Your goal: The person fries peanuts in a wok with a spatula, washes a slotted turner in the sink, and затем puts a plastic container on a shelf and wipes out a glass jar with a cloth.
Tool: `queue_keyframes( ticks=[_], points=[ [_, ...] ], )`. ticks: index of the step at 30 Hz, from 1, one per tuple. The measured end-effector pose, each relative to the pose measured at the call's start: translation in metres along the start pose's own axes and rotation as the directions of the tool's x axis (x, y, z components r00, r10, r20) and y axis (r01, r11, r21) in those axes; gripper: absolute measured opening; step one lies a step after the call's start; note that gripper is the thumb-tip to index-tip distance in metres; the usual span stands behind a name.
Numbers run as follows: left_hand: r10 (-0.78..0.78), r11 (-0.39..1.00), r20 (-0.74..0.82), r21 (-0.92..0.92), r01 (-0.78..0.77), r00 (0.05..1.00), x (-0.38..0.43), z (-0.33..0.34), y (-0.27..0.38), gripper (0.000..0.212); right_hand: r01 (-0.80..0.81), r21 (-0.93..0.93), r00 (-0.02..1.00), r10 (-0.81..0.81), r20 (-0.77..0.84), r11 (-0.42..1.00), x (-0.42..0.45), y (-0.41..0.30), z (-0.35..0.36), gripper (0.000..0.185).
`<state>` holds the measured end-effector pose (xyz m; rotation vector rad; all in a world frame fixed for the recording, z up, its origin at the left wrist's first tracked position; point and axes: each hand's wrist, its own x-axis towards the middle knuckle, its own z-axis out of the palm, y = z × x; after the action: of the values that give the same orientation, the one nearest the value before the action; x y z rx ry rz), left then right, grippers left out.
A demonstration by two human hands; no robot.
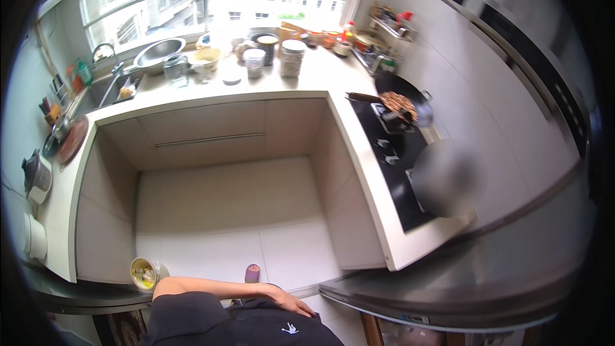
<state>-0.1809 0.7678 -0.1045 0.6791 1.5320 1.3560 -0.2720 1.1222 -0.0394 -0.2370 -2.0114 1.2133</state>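
Observation:
My left arm reaches across the front of my dark shirt, and my left hand point(292, 303) lies against the dark clothing at the lower middle. Its fingertips meet the cloth, and whether they hold anything is hidden. My right hand is out of view. Before me lies a kitchen with a U-shaped counter point(355, 154). On the black gas hob point(401, 202) at the right stands a wok point(423, 108) with brown pieces of food point(398, 102) in it and a dark handle pointing left. A blurred round shape point(449, 178) covers the nearer burner.
A waste bin point(134, 276) with scraps stands on the floor at lower left, near a foot in a purple slipper point(252, 274). Jars point(291, 60), a steel basin point(161, 55) and a sink point(98, 98) line the window side. A rice cooker point(41, 180) stands on the left counter.

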Motion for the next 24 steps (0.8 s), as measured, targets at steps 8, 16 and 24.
queue_keyframes(
  ticks=[8, 16, 24],
  points=[
    [-0.384, 0.885, -0.199, -0.359, 0.298, 0.902, -0.178, -0.013, -0.086, 0.087, -0.798, -0.305, 0.222, 0.724, 0.653, 0.520, -0.227, 0.052, 0.120, 0.034],
    [-0.437, 0.894, -0.855, -0.380, 0.235, 0.279, -0.286, -0.063, -0.115, 0.038, -0.163, -0.261, 0.049, 0.272, 0.961, 0.951, -0.169, -0.084, 0.366, 0.023],
    [-0.517, 0.844, -0.817, -0.439, -0.306, -0.254, -0.422, -0.163, -0.111, 0.041, -0.287, 0.037, -0.285, -0.122, 0.951, 0.957, -0.260, -0.262, 0.613, 0.022]
  ],
)
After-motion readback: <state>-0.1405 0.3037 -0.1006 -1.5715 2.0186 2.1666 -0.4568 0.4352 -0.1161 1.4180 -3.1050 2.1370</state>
